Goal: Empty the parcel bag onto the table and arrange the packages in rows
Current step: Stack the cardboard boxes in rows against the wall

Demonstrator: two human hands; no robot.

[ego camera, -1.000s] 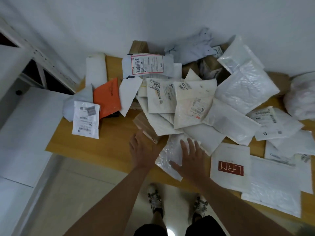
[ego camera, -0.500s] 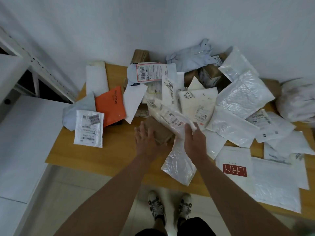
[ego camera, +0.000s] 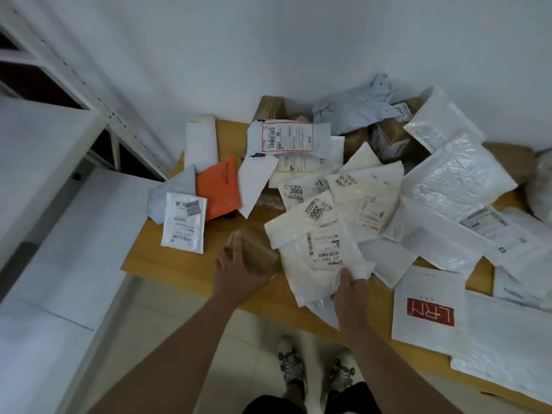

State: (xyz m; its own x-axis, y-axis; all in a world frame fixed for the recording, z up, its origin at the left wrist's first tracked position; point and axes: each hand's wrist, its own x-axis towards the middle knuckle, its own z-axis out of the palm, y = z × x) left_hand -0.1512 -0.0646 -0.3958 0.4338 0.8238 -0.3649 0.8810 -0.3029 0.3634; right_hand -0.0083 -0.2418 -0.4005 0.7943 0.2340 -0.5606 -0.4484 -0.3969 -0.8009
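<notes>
A heap of white mailers, bubble bags and brown boxes covers the wooden table [ego camera: 179,264]. My left hand [ego camera: 236,270] grips a small brown cardboard box [ego camera: 257,252] near the table's front edge. To its right, my right hand [ego camera: 349,291] pinches the near edge of a cream mailer [ego camera: 316,252] with a barcode label, which lies over other packets. An orange envelope [ego camera: 218,186] and a small white labelled pouch [ego camera: 183,222] sit at the left. A white bag with a red LRN logo [ego camera: 430,309] lies at the front right.
White metal shelving [ego camera: 59,189] stands close to the table's left end. A wall runs behind the table. A bulky white parcel bag [ego camera: 540,186] sits at the far right edge. My feet in sneakers [ego camera: 316,372] stand on tiled floor below the table's front edge.
My left hand has closed on the brown box and drawn it out toward the front edge. My right hand pulled the cream mailer down over the pile toward me.
</notes>
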